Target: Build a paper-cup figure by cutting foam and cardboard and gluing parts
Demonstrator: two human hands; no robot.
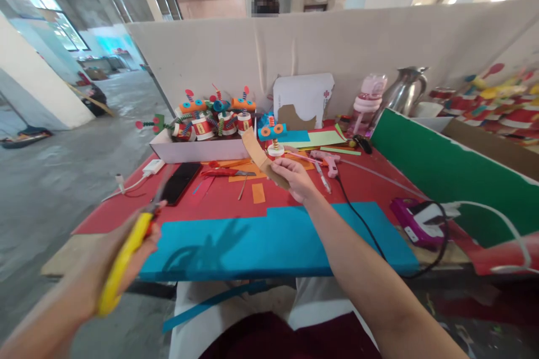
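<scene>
My left hand (95,258) is closed around scissors with yellow handles (120,272), held out over the table's left front corner. The blades are smeared by motion. Above the middle of the table, my right hand (295,179) pinches a curved strip of brown cardboard (257,154) between thumb and fingers. Just behind that strip stands a small paper figure (273,132) with a blue roll head, orange ring eyes and a spring-like neck on a white cup. A small orange paper piece (259,193) lies below the strip.
A white box (189,151) of similar figures stands at the back left. A black phone (182,182) and red-handled scissors (225,172) lie in front. To the right are a pink glue gun (327,161), a purple power socket (415,227) and a green panel (446,179). Blue paper (269,247) lines the front edge.
</scene>
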